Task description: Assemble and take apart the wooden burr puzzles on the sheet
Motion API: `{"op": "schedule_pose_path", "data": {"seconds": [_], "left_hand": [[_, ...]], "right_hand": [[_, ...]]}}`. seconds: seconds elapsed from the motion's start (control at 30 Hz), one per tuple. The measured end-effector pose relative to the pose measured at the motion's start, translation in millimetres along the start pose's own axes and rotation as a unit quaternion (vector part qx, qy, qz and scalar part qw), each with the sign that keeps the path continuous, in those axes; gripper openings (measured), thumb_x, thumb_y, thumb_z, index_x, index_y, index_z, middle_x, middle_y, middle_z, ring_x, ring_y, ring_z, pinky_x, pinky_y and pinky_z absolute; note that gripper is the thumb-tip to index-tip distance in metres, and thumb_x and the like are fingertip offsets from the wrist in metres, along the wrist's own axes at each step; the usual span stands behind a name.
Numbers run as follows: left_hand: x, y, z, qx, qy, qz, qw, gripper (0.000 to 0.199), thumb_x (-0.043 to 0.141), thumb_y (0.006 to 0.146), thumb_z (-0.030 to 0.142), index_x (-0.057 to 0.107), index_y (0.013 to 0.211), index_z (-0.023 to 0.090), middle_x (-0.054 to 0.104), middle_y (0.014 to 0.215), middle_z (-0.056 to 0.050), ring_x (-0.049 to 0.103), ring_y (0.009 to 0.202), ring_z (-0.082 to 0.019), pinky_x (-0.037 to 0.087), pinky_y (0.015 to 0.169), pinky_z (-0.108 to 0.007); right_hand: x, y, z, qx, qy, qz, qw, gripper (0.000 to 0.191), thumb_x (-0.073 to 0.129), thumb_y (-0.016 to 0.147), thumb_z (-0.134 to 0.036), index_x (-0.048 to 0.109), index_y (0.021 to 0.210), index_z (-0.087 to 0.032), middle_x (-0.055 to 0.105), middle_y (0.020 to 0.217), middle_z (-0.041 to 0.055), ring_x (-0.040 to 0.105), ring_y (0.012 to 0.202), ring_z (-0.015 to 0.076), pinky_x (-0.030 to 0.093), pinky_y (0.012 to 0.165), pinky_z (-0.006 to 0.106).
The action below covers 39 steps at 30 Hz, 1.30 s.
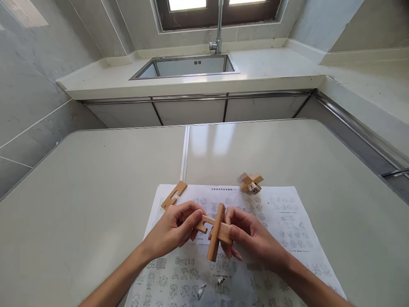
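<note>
Over a printed sheet, my left hand (pixel 179 226) pinches one end of a notched wooden puzzle piece (pixel 202 228). A longer wooden bar (pixel 216 234) stands crosswise over that piece, tilted towards me. My right hand (pixel 252 236) grips the wooden block end (pixel 225 233) on the other side of the bar. The pieces touch one another; how they interlock is partly hidden by my fingers. Just beyond my left hand lies a flat notched wooden piece (pixel 174 195). An assembled wooden cross puzzle (pixel 251 183) with dark markings sits at the sheet's top edge.
The paper sheet (pixel 306 256) carries rows of small puzzle diagrams and lies on a pale table (pixel 79 213) with a seam. Small torn scraps (pixel 201 291) rest on the sheet near me. Behind the table are a counter (pixel 271 64), a sink (pixel 188 76) and a tap (pixel 218 42).
</note>
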<state>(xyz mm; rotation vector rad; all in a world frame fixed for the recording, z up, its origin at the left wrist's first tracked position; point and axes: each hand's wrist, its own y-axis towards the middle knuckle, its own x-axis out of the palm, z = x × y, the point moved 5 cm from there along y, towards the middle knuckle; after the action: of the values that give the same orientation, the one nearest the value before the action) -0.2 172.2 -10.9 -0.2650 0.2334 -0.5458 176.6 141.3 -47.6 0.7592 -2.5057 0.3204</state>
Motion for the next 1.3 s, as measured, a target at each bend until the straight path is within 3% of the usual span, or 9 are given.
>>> {"op": "schedule_pose_path", "data": {"seconds": [0.17,0.3,0.47,0.6,0.87,1.07,1.3], "left_hand": [[-0.9,-0.5,-2.6,0.001,-0.056,-0.009,0.998,0.040,0.058,0.100,0.057,0.065,0.096,0.019,0.051,0.060,0.005,0.039,0.047,-0.008,0.030,0.046,-0.021],[-1.3,0.3,-2.8,0.002,-0.061,-0.012,0.998,0.042,0.056,0.101,0.059,0.066,0.093,0.018,0.052,0.060,0.004,0.041,0.048,-0.009,0.031,0.046,-0.021],[-1.5,1.2,-4.7,0.002,-0.064,-0.007,0.998,0.045,0.056,0.101,0.060,0.068,0.094,0.018,0.051,0.059,0.005,0.040,0.047,-0.008,0.031,0.046,-0.021],[-1.5,1.6,-7.3,0.002,-0.070,-0.007,0.998,0.044,0.056,0.101,0.059,0.068,0.095,0.017,0.051,0.059,0.005,0.040,0.047,-0.008,0.031,0.047,-0.022],[-2.5,1.5,-4.1,-0.009,-0.035,0.008,0.999,0.045,0.053,0.100,0.063,0.065,0.095,0.020,0.049,0.056,0.005,0.040,0.047,-0.011,0.032,0.049,-0.025],[-2.7,1.3,-3.3,-0.012,-0.035,0.020,0.999,0.048,0.053,0.099,0.065,0.065,0.096,0.019,0.048,0.056,0.006,0.040,0.047,-0.011,0.034,0.050,-0.025],[-3.0,1.6,-3.9,0.000,-0.072,0.012,0.997,0.044,0.056,0.101,0.060,0.066,0.096,0.018,0.048,0.056,0.007,0.040,0.048,-0.008,0.034,0.050,-0.022]], "right_hand": [[0.2,2.0,1.8,-0.004,0.031,0.012,0.999,0.057,0.075,0.089,-0.064,0.044,0.117,-0.025,0.074,0.087,0.0030,0.057,0.046,0.0078,0.042,0.045,0.019],[2.8,1.2,-0.8,0.026,0.029,-0.013,0.999,0.067,0.074,0.090,-0.064,0.047,0.135,-0.023,0.073,0.091,0.0045,0.060,0.050,0.0086,0.047,0.048,0.021],[6.8,-0.4,-2.5,0.052,0.043,-0.062,0.996,0.070,0.082,0.085,-0.059,0.048,0.137,-0.025,0.072,0.099,0.0062,0.070,0.059,0.0133,0.048,0.045,0.019],[6.7,-0.2,0.2,0.059,0.058,-0.072,0.994,0.071,0.084,0.084,-0.054,0.046,0.137,-0.027,0.072,0.107,0.0076,0.072,0.057,0.0122,0.046,0.042,0.016],[4.3,0.3,-4.1,0.042,0.045,-0.044,0.997,0.053,0.078,0.092,-0.049,0.046,0.127,-0.026,0.070,0.084,-0.0006,0.072,0.050,0.0131,0.044,0.038,0.014],[1.5,-1.6,-2.4,0.033,0.042,-0.037,0.998,0.050,0.071,0.097,-0.052,0.046,0.130,-0.025,0.070,0.081,-0.0004,0.072,0.050,0.0147,0.043,0.037,0.015],[0.3,-2.6,-2.0,0.032,0.068,-0.029,0.997,0.047,0.070,0.098,-0.042,0.047,0.134,-0.024,0.070,0.080,-0.0003,0.074,0.051,0.0161,0.044,0.038,0.016]]}}
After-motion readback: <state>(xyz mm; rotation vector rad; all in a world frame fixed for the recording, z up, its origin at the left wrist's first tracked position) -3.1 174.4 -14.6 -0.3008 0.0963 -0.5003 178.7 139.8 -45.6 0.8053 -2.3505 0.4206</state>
